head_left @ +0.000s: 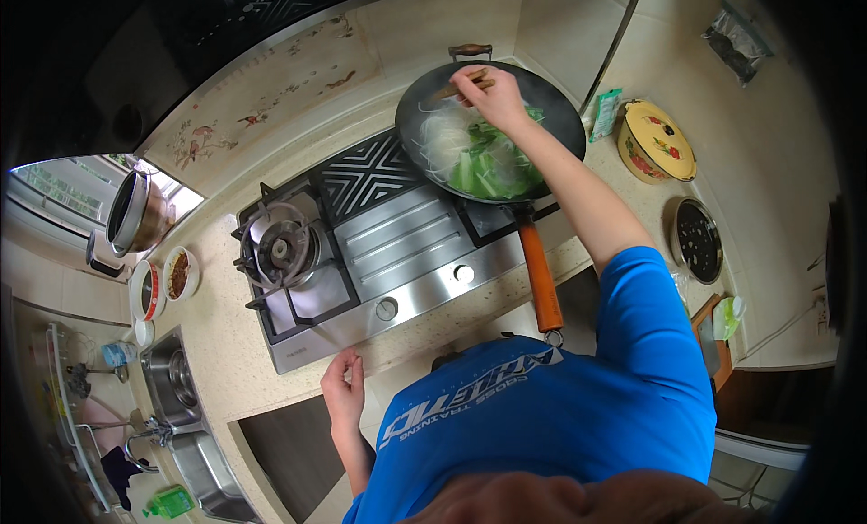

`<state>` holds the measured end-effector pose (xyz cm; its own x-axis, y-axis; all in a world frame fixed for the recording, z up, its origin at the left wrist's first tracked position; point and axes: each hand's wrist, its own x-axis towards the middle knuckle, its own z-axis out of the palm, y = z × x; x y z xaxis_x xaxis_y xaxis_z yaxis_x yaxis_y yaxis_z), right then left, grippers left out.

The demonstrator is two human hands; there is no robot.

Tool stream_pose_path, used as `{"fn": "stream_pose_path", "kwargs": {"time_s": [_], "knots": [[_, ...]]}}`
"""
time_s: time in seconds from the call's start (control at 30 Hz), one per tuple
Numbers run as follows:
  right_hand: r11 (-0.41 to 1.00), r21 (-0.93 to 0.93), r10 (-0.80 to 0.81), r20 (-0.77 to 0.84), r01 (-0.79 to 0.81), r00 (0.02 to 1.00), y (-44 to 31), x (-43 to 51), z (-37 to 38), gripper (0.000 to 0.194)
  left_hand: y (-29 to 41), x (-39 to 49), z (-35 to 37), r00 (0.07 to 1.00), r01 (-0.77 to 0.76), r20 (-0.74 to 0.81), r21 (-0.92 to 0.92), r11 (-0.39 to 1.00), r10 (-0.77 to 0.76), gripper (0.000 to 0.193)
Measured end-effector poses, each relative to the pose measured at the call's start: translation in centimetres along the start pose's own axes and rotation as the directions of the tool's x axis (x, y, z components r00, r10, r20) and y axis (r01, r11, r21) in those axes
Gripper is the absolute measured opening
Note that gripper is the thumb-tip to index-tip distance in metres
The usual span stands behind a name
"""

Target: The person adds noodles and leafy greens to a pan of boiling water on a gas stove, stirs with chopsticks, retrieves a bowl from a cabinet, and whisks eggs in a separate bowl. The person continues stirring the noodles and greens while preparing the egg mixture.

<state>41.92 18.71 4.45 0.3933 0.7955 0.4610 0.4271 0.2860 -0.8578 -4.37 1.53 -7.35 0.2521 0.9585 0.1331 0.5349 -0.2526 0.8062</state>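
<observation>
My right hand (491, 94) grips wooden chopsticks (452, 90) above a dark wok (559, 127). Pale thin noodles (443, 141) lie in the left side of the wok, with green leafy vegetables (484, 171) beside them in liquid. A little steam blurs the wok's inside. Its long wooden handle (540, 273) points towards my body; a smaller wooden grip (471, 50) is on the far side. My left hand (344, 385) is at the counter's front edge, near the stove's corner. Its fingers are curled together and nothing shows in them.
A bare gas burner (280, 248) is on the stove's left. Two bowls (181, 273) and a steel pot (139, 212) stand further left, near a double sink (203, 466). To the right are a yellow lidded enamel pot (657, 141), a round dark-bottomed pan (698, 239) and a cutting board (719, 361).
</observation>
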Motion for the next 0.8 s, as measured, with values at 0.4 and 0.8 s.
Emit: {"fn": "stream_pose_path", "kwargs": {"time_s": [0.4, 0.8], "knots": [[0.962, -0.259, 0.076, -0.066, -0.091, 0.995, 2.0, 0.5, -2.0, 0.023, -0.2, -1.4, 0.1, 0.996, 0.094, -0.008, 0.016, 0.995, -0.094, 0.018], [0.9, -0.4, 0.09, -0.213, -0.171, 0.973, 2.4, 0.3, -7.6, 0.022, -0.1, -1.0, 0.7, 1.0, 0.02, 0.014, 0.045, 0.999, -0.021, 0.019]]}}
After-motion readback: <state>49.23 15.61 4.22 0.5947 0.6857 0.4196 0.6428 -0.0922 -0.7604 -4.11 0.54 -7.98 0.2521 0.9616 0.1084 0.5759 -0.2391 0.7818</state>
